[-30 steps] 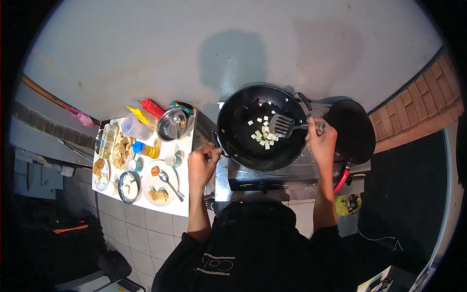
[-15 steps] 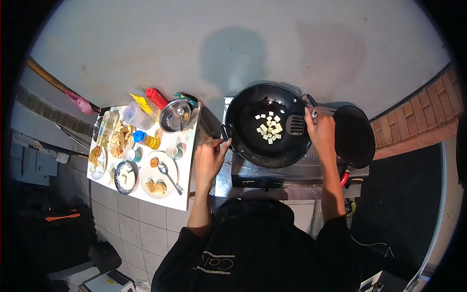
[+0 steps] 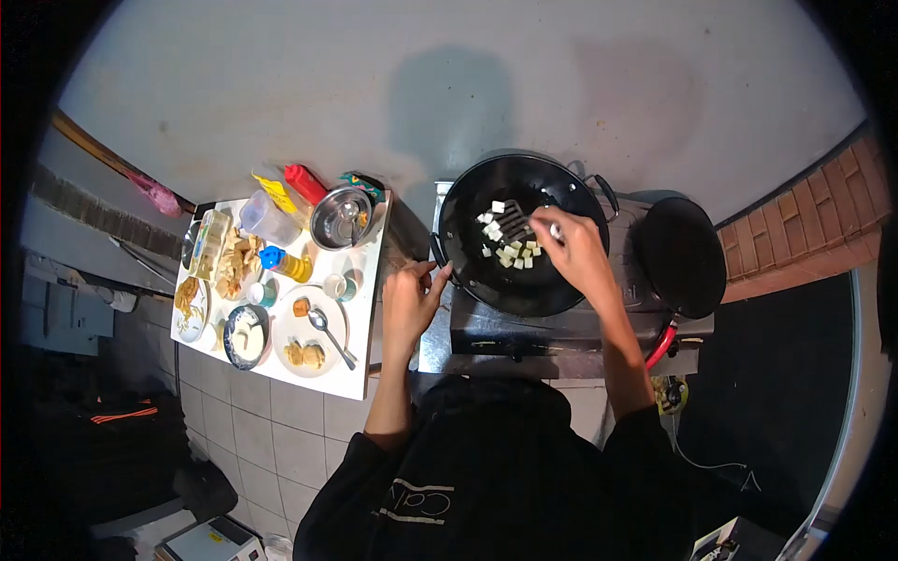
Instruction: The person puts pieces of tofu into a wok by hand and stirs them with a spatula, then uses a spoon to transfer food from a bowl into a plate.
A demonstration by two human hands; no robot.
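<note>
A black wok (image 3: pixel 538 292) sits on the stove with several small white cubes (image 3: pixel 517 256), which look like tofu, in its middle. My right hand (image 3: pixel 578 254) is closed around the handle of a slotted spatula (image 3: pixel 513 222). Its slotted head is down among the cubes, partly splitting them into two groups. At the wok's left side, my left hand (image 3: pixel 410 297) pinches the wok's side handle (image 3: pixel 438 249) between thumb and fingers.
Right of the wok lies a black frying pan (image 3: pixel 685 257) with a red handle (image 3: pixel 662 346). The white table (image 3: pixel 267 372) on the left carries a plate with a spoon (image 3: pixel 329 337), a steel bowl (image 3: pixel 340 219), an oil bottle (image 3: pixel 292 266) and a red bottle (image 3: pixel 305 184).
My right hand has moved left over the wok, bringing the spatula from the right side into the cubes. Some cubes have shifted up and left. My left hand stays at the wok's handle.
</note>
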